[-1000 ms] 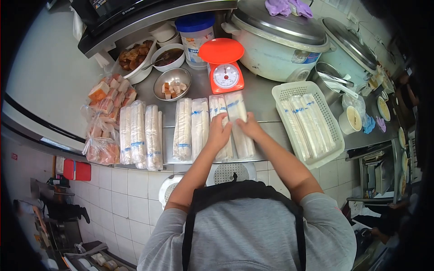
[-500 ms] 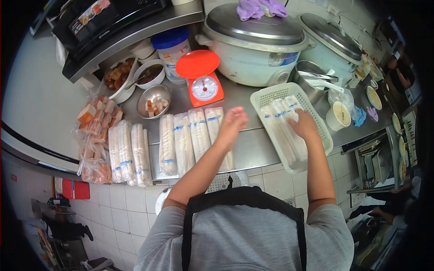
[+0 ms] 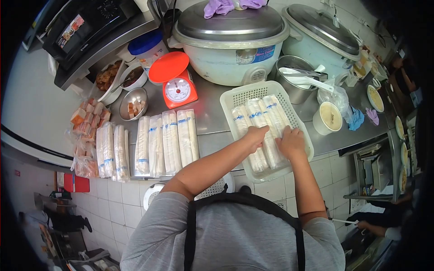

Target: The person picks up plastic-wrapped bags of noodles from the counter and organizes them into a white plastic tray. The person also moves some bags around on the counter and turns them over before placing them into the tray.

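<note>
Long white packs in clear plastic with blue print (image 3: 256,109) lie side by side in a pale perforated plastic basket (image 3: 228,100). Both of my hands are inside the basket. My left hand (image 3: 257,137) is closed at the middle pack, its fingers curled and partly hidden. My right hand (image 3: 292,141) bends its fingers over the right-hand pack (image 3: 275,108), gripping it. What is inside the packs I cannot make out. More such packs (image 3: 170,142) stand in a row on the steel counter to the left of the basket.
Behind the row sit a red kitchen scale (image 3: 177,90) and a metal bowl of cubed food (image 3: 134,105). A large lidded rice cooker (image 3: 226,58) stands behind the basket. To its right are a metal pot with utensils (image 3: 294,86) and a white tub (image 3: 327,118).
My left hand has moved right from above the counter row into the basket. My right hand stays in the basket, lower on the packs. The view has shifted right.
</note>
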The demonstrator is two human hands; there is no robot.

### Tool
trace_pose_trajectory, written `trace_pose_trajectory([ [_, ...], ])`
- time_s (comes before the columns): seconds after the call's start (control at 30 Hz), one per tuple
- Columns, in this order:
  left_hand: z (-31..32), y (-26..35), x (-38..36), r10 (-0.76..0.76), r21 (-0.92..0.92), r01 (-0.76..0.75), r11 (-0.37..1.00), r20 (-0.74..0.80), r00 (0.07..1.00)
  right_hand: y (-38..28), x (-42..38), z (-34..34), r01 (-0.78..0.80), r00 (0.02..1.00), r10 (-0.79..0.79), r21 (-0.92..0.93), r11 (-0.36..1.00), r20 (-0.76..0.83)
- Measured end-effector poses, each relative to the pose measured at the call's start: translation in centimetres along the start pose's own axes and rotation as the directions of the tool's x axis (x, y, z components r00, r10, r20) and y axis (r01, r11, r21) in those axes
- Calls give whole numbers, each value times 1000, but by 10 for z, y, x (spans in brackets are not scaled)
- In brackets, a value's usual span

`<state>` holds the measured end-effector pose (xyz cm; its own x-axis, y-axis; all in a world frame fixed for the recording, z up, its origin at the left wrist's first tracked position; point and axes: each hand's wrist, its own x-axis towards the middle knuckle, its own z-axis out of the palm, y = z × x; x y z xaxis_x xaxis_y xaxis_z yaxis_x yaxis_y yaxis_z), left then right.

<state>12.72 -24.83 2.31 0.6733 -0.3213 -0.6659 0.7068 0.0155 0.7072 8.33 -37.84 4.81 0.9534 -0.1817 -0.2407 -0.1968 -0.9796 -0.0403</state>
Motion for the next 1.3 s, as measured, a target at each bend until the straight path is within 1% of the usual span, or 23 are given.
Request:
trace_pose_trajectory([
  [0.13,3,-4,14,16,52,-13,999,-57,998,3,1,6,25,1000,-25,-44,999,7],
  [0.23,2,-1,17,25,95,-25,995,1,1000,7,0,3,32,999,-31,-42,999,30],
  [0.33,8,-12,29,93,230,-81,970,-41,995,7,-4,3,35,999,-33,-47,998,44],
  [0.43,17,-9,13,87,190,-52,980,-182,980,7,-5,3,22,999,-21,-31,999,34],
  [0.53,18,-14,15,109,220,-62,974,-207,972,8,-5,3,-2,999,3,-22,1000,33],
  [0.63,11,-15,16,127,190,-109,976,-85,988,7,-3,3,-16,998,19,-40,999,64],
  [0.7,7,-12,18,123,163,-111,980,-61,991,7,-5,0,-23,996,26,-39,999,82],
  [0.73,7,-11,18,122,148,-114,982,-48,991,8,-6,1,-1,998,2,-13,1000,60],
  [0.8,21,-12,12,224,185,-206,961,-84,971,12,-6,5,42,999,-43,41,998,14],
  [0.83,26,-12,8,273,205,-249,947,-98,957,11,-7,5,21,999,-22,32,999,35],
  [0.9,20,-8,9,169,184,-163,969,-19,985,7,-8,1,-20,997,19,9,1000,71],
  [0.93,17,-5,11,119,176,-121,977,18,993,8,-8,-2,-6,998,6,0,1000,65],
  [1.0,15,-7,14,112,12,-114,993,107,988,11,-7,-8,36,998,-36,-15,999,55],
  [1.03,13,-6,12,117,-73,-108,992,148,982,16,-6,-13,69,995,-74,76,995,62],
  [1.1,10,-2,-1,192,-231,-141,963,215,958,28,-1,-26,130,986,-152,253,959,72],
  [1.13,10,1,-11,230,-310,-148,939,247,941,28,1,-30,150,986,-166,425,892,0],
  [1.17,8,5,-21,258,-314,-169,934,267,928,26,2,-34,172,984,-163,583,794,-69],
  [1.2,2,9,-32,285,-318,-190,929,287,915,21,2,-39,196,980,-146,719,666,-132],
  [1.23,-6,10,-41,312,-322,-211,923,304,900,13,0,-44,164,981,-180,807,567,-74],
  [1.3,-29,9,-54,396,-302,-305,903,314,863,-8,-4,-54,70,962,-271,935,347,28],
])
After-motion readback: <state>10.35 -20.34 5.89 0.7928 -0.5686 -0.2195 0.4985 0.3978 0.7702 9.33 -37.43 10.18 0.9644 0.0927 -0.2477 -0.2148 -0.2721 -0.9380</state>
